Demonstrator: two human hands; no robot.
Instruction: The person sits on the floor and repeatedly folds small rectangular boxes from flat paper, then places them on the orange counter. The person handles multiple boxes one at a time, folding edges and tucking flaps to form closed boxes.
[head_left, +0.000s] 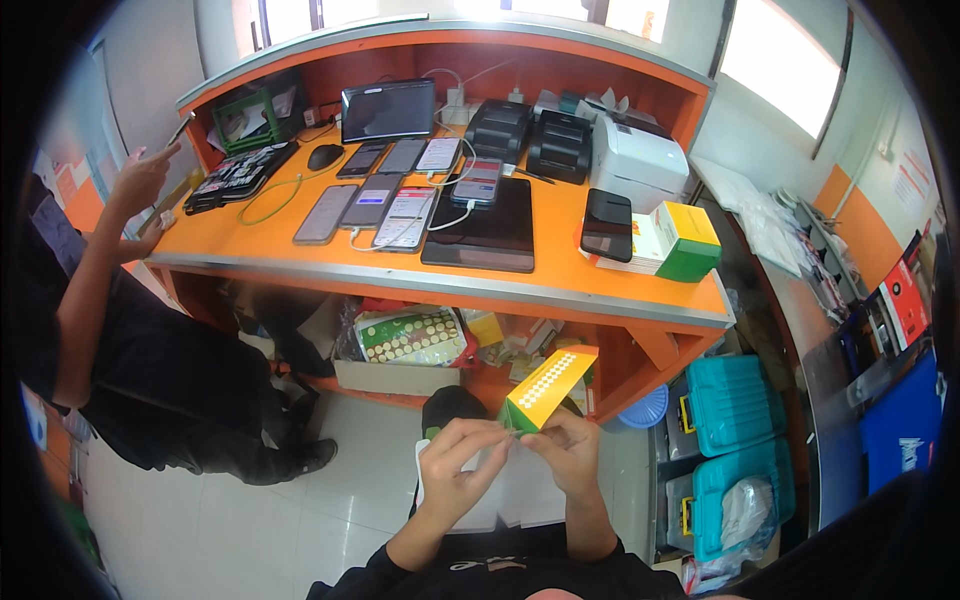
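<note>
Over my lap, a small yellow and green carton (548,390) with rows of white dots on its side is held tilted, its far end pointing up and right. My right hand (570,455) grips its lower near end, thumb and fingers closed on it. My left hand (463,465) pinches at the carton's near green end, fingertips close to the right thumb. What exactly the left fingertips hold there is too small to make out. White sheets (535,495) lie on my lap beneath both hands.
An orange desk (270,245) stands ahead, bearing several phones (405,218), a black tablet (480,245), a laptop (388,110), a white printer (640,160) and a yellow-green box (688,242). Teal toolboxes (738,405) stand at right. A person (160,350) at left holds a phone (181,130).
</note>
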